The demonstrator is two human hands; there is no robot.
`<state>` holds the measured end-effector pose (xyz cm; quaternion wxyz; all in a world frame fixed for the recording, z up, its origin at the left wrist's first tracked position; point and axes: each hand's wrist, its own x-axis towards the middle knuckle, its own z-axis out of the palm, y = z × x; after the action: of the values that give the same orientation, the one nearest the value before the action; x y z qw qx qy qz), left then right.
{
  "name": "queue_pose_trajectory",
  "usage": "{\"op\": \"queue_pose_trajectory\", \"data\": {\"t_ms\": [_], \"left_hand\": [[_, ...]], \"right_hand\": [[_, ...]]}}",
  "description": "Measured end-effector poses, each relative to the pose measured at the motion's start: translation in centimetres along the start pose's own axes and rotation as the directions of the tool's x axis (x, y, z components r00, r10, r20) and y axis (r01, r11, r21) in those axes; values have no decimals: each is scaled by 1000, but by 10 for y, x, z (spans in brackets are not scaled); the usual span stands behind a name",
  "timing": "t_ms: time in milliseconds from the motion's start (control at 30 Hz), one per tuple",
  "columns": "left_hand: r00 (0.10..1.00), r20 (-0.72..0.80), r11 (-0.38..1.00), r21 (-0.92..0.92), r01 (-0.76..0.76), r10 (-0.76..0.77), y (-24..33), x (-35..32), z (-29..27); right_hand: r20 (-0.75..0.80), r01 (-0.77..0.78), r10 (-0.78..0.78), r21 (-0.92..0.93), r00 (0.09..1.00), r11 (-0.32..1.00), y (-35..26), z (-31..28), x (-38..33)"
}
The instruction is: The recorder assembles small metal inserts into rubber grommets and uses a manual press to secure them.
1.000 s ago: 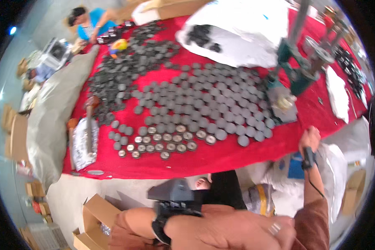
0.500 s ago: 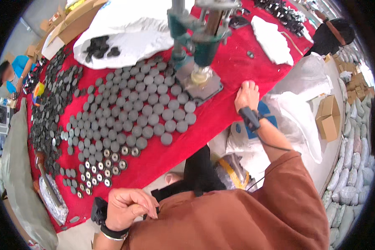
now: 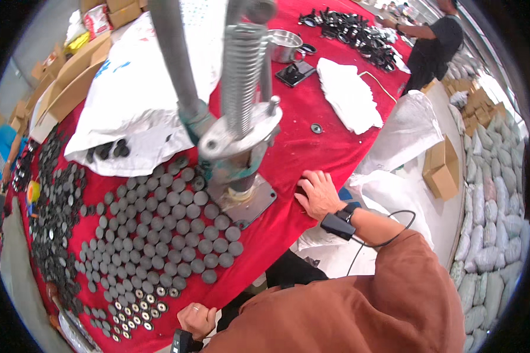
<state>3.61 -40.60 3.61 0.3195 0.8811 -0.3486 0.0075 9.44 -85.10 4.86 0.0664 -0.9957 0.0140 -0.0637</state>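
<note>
My right hand (image 3: 317,193) rests flat on the red tablecloth (image 3: 312,147) at the table's edge, fingers spread, just right of the base plate of a hand press (image 3: 235,150) with a grey spring and column. My left hand (image 3: 195,319) is at the near table edge, fingers curled, next to rows of grey round discs (image 3: 176,235) and small ring-shaped pieces (image 3: 138,306). It holds nothing that I can see. Both wrists carry black bands.
A large white bag (image 3: 141,88) with dark discs lies behind the press. A white cloth (image 3: 350,94), a metal pot (image 3: 285,46), a phone (image 3: 295,73) and dark parts sit at the far end, where another person (image 3: 433,35) stands. Cardboard boxes (image 3: 441,167) and white sacks are on the floor.
The view has swung right and closer to the press. My right hand has settled flat on the cloth beside the press base. My left hand has come up to the table edge.
</note>
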Motion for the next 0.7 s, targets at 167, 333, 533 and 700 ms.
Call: {"op": "queue_pose_trajectory", "data": {"t_ms": [167, 333, 533, 700], "left_hand": [[999, 2, 998, 39, -39, 38, -17, 8, 18], [992, 57, 993, 41, -113, 111, 3, 23, -6], [990, 87, 994, -12, -107, 107, 3, 27, -9], [995, -26, 994, -46, -95, 94, 11, 22, 0]], "right_hand": [[-2, 153, -153, -41, 988, 987, 42, -14, 14], [59, 140, -142, 44, 988, 989, 44, -1, 9], [19, 146, -146, 6, 989, 989, 41, -8, 7], [-52, 174, -171, 52, 984, 983, 48, 0, 1]]}}
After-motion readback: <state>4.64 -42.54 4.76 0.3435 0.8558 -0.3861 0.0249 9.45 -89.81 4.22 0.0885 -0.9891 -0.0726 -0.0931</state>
